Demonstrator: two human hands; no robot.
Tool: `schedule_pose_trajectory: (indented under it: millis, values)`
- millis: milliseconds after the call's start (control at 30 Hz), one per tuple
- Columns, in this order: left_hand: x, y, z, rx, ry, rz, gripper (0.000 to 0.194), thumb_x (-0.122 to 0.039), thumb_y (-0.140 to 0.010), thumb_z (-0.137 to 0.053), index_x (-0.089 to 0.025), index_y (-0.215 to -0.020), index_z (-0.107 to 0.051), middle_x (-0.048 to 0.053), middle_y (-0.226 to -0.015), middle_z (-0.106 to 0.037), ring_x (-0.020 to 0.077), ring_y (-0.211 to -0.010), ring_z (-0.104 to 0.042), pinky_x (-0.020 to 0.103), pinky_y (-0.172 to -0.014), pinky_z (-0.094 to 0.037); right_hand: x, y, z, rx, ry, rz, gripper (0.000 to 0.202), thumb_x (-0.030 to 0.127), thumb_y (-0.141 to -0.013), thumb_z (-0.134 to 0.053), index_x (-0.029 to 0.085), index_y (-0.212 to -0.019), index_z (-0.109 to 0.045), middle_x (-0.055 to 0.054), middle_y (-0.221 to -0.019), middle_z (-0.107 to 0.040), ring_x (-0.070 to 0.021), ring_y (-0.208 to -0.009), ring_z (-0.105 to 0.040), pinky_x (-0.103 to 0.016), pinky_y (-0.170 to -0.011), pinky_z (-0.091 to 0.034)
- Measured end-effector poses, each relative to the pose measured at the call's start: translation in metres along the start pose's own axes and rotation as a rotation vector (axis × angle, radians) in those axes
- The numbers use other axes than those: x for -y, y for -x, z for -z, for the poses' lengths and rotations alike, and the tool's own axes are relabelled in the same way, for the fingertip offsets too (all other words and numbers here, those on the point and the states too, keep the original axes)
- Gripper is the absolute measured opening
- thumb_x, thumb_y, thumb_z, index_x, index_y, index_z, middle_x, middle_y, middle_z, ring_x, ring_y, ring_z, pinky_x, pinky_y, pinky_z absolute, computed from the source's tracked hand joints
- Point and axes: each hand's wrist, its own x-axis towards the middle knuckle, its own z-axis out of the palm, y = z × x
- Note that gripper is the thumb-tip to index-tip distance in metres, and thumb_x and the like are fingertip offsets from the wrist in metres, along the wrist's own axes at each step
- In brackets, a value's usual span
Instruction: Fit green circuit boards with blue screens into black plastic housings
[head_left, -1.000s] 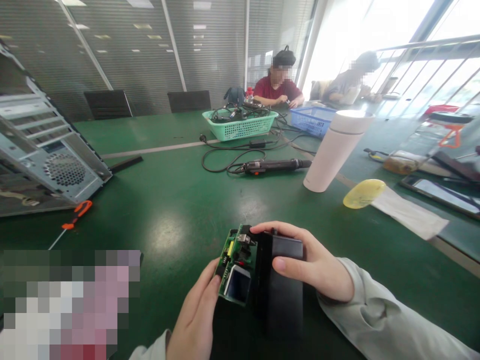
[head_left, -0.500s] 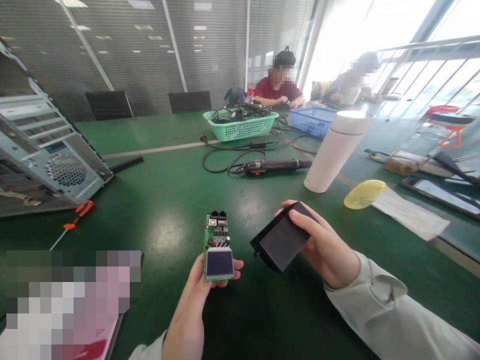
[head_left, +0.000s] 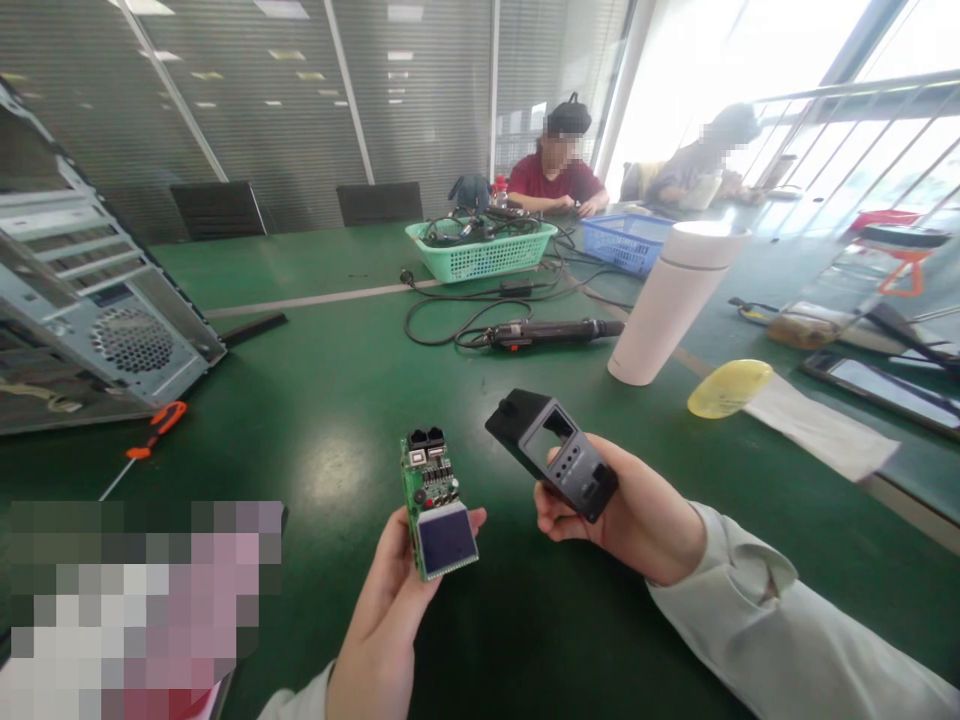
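My left hand (head_left: 394, 590) grips a green circuit board (head_left: 435, 500) by its lower end, with the small dark display facing up and black sockets at the far end. To its right, my right hand (head_left: 630, 515) is closed around a black plastic housing (head_left: 559, 450). A panel with a rectangular window and several small holes shows on the housing's front. The board and the housing are apart, both held above the green table (head_left: 330, 390). Some fingers of each hand are hidden behind what they hold.
Beyond the hands lies a black electric screwdriver (head_left: 551, 333) with its cable. A white tumbler (head_left: 667, 305), yellow object (head_left: 730, 388), green basket (head_left: 487, 262) of cables and blue basket (head_left: 622, 245) stand farther off. At left are a metal computer case (head_left: 112, 300) and an orange-handled screwdriver (head_left: 161, 430).
My right hand has turned the black housing over, so its windowed panel now shows instead of a plain side. The circuit board in my left hand has tilted slightly.
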Motion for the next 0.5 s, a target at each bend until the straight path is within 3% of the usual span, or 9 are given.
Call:
schedule_pose_trajectory:
  millis: [100, 233, 367, 500]
  values:
    - [0.002, 0.004, -0.003, 0.001, 0.014, -0.003, 0.033, -0.036, -0.078, -0.075, -0.022, -0.107, -0.067, 0.011, -0.113, -0.077, 0.0361, -0.118, -0.063, 0.044, -0.099, -0.050, 0.001, 0.000, 0.000, 0.057, -0.003, -0.051, 0.058, 0.037, -0.105, -0.011, 0.012, -0.079, -0.056, -0.009, -0.067, -0.060, -0.0150, -0.057, -0.060, -0.022, -0.056, -0.049]
    - [0.001, 0.009, -0.009, -0.036, -0.031, -0.007, 0.035, -0.038, -0.083, -0.070, -0.022, -0.113, -0.066, 0.010, -0.116, -0.075, 0.0353, -0.121, -0.061, 0.046, -0.104, -0.046, -0.004, -0.001, 0.000, 0.130, -0.005, -0.122, 0.059, 0.033, -0.106, -0.005, 0.012, -0.092, -0.058, -0.008, -0.071, -0.062, -0.0118, -0.053, -0.058, -0.018, -0.052, -0.046]
    - [-0.002, 0.014, -0.016, -0.109, -0.111, -0.009, 0.039, -0.040, -0.087, -0.065, -0.023, -0.121, -0.062, 0.009, -0.119, -0.074, 0.0348, -0.124, -0.059, 0.047, -0.107, -0.043, -0.011, -0.003, 0.000, 0.209, -0.021, -0.137, 0.067, 0.046, -0.107, -0.001, 0.011, -0.102, -0.058, -0.006, -0.073, -0.061, -0.0077, -0.046, -0.052, -0.015, -0.046, -0.040]
    - [-0.004, 0.016, -0.019, -0.130, -0.140, -0.009, 0.040, -0.040, -0.087, -0.065, -0.023, -0.123, -0.061, 0.008, -0.119, -0.074, 0.0336, -0.124, -0.059, 0.045, -0.106, -0.044, -0.015, -0.004, 0.003, 0.299, -0.032, -0.125, 0.068, 0.055, -0.106, -0.006, 0.012, -0.101, -0.057, -0.005, -0.077, -0.060, -0.0074, -0.057, -0.056, -0.014, -0.053, -0.042]
